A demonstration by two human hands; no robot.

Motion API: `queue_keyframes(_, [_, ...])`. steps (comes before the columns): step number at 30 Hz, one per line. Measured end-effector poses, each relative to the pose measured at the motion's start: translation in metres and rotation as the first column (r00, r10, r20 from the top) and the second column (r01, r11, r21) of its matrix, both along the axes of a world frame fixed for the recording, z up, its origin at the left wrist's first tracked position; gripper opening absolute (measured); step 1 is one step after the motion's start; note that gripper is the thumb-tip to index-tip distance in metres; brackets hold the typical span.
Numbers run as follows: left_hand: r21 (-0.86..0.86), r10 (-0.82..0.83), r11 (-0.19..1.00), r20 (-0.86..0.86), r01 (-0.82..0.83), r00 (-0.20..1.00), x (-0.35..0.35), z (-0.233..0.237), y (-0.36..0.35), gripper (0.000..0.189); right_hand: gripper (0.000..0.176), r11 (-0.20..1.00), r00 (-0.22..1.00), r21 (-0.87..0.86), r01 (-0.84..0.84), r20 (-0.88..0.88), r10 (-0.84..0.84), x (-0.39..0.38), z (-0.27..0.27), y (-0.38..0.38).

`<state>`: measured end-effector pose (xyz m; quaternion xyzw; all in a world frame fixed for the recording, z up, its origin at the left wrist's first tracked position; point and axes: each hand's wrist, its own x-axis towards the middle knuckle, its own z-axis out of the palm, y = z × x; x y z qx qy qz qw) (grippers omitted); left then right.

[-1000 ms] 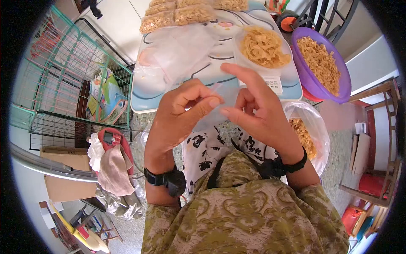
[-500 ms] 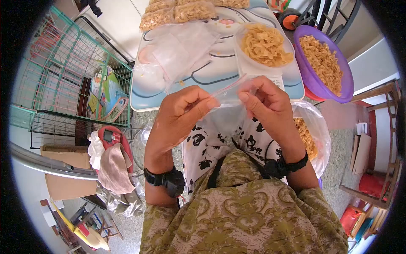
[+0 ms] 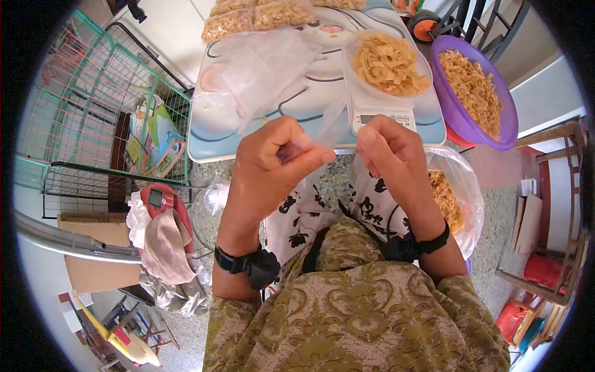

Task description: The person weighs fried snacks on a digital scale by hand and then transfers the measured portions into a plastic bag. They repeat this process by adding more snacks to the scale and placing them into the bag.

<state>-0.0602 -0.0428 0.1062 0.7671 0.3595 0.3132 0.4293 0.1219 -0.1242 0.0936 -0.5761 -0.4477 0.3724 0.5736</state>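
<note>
Above my lap, my left hand (image 3: 279,161) pinches a clear plastic bag (image 3: 331,123), which sticks up from the fingers toward the table. My right hand (image 3: 392,155) is closed beside it, fingertips curled together; whether they hold anything is too small to tell. Just beyond the right hand lies a white kitchen scale (image 3: 383,115), with a clear bowl of flat yellowish chips (image 3: 390,64) on it. A pile of empty clear bags (image 3: 263,68) lies on the table left of the bowl. Filled bags (image 3: 282,13) are lined up at the table's far side.
A purple basin (image 3: 509,102) of chips stands right of the patterned table (image 3: 214,146). An open plastic bag (image 3: 468,186) with brown food is by my right knee. A green wire cage (image 3: 111,46) and a red stool (image 3: 184,214) with cloths and a phone are left.
The clear bag was stretched between both hands; now it hangs from my left hand only and points up toward the table. My right fingers have come away from it.
</note>
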Motion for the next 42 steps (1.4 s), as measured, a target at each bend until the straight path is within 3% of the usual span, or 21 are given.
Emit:
queue_keyframes(2, [0.012,-0.025,1.0,-0.029,0.025,0.999,0.003,0.001,-0.003,0.031,0.031,0.979,0.995,-0.18,-0.096,-0.056,0.087,0.0,0.003,0.004])
queue_keyframes(4, [0.022,-0.043,0.999,-0.059,0.044,0.997,0.004,0.0,-0.003,0.032,0.03,0.985,0.996,-0.144,-0.091,-0.019,0.09,-0.001,-0.005,0.009])
queue_keyframes(6, [-0.079,-0.19,0.979,-0.025,0.188,0.981,0.0,-0.003,-0.001,0.029,0.03,0.99,0.995,-0.107,-0.093,0.014,0.095,-0.003,-0.01,0.01])
queue_keyframes(7, [-0.077,-0.188,0.98,-0.024,0.186,0.982,0.0,-0.004,0.0,0.029,0.029,0.991,0.994,-0.084,-0.106,0.017,0.108,-0.005,-0.01,0.01])
queue_keyframes(9, [-0.259,-0.186,0.946,0.05,0.193,0.981,0.002,-0.005,0.0,0.022,0.027,0.991,0.992,-0.061,-0.12,0.02,0.122,-0.006,-0.013,0.01])
queue_keyframes(13, [-0.269,-0.179,0.945,0.047,0.185,0.983,0.004,-0.015,0.004,0.015,0.023,0.992,0.986,-0.049,-0.116,0.116,0.121,-0.005,-0.022,0.01])
queue_keyframes(16, [-0.197,-0.076,0.977,0.057,0.086,0.995,0.003,-0.021,0.01,0.011,0.022,0.995,0.978,-0.069,-0.076,0.191,0.088,0.0,-0.019,0.007])
queue_keyframes(18, [0.011,0.144,0.989,0.073,-0.145,0.987,0.003,-0.023,0.013,0.013,0.021,0.993,0.968,-0.1,-0.06,0.239,0.083,0.003,-0.019,0.005])
queue_keyframes(27, [0.025,0.267,0.963,0.07,-0.269,0.961,0.012,-0.015,0.004,0.013,0.013,0.999,0.902,-0.043,-0.001,0.431,0.02,0.0,-0.019,0.011])
queue_keyframes(29, [0.063,0.265,0.961,0.075,-0.27,0.961,0.014,-0.014,0.003,0.013,0.017,0.89,0.613,0.454,-0.049,0.717,-0.332,0.001,-0.03,0.021])
queue_keyframes(30, [0.1,0.259,0.959,0.079,-0.266,0.963,0.015,-0.013,0.002,0.013,0.017,0.888,0.611,0.458,-0.05,0.717,-0.335,0.002,-0.03,0.022])
queue_keyframes(32, [0.114,0.27,0.954,0.073,-0.277,0.96,0.017,-0.015,0.003,0.014,0.031,0.826,0.376,0.467,-0.316,0.861,-0.343,0.004,-0.027,0.02])
queue_keyframes(33, [0.124,0.282,0.95,0.064,-0.288,0.957,0.018,-0.016,0.003,0.014,0.031,0.825,0.368,0.47,-0.315,0.861,-0.35,0.003,-0.024,0.018])
queue_keyframes(35, [0.131,0.278,0.949,0.073,-0.285,0.958,0.018,-0.014,0.002,0.013,0.043,0.834,0.292,0.259,-0.488,0.948,-0.124,-0.001,-0.017,0.012])
queue_keyframes(36, [0.137,0.278,0.948,0.074,-0.286,0.958,0.019,-0.013,0.001,0.013,0.043,0.837,0.277,0.261,-0.481,0.951,-0.137,-0.004,-0.016,0.012])
queue_keyframes(38, [0.135,0.259,0.953,0.109,-0.273,0.96,0.019,-0.017,0.002,0.012,0.042,0.913,0.274,0.029,-0.408,0.957,0.092,-0.012,-0.019,0.013])
queue_keyframes(39, [0.15,0.267,0.947,0.12,-0.283,0.956,0.018,-0.018,0.003,0.011,0.047,0.935,0.193,-0.086,-0.344,0.968,0.16,-0.012,-0.02,0.012])
queue_keyframes(40, [0.165,0.276,0.941,0.129,-0.295,0.953,0.018,-0.019,0.003,0.009,0.047,0.94,0.189,-0.083,-0.331,0.97,0.152,-0.011,-0.023,0.011])
queue_keyframes(42, [0.122,0.315,0.934,0.162,-0.336,0.935,0.018,-0.019,0.003,0.009,0.045,0.892,0.268,-0.16,-0.422,0.918,0.292,-0.009,-0.032,0.011])
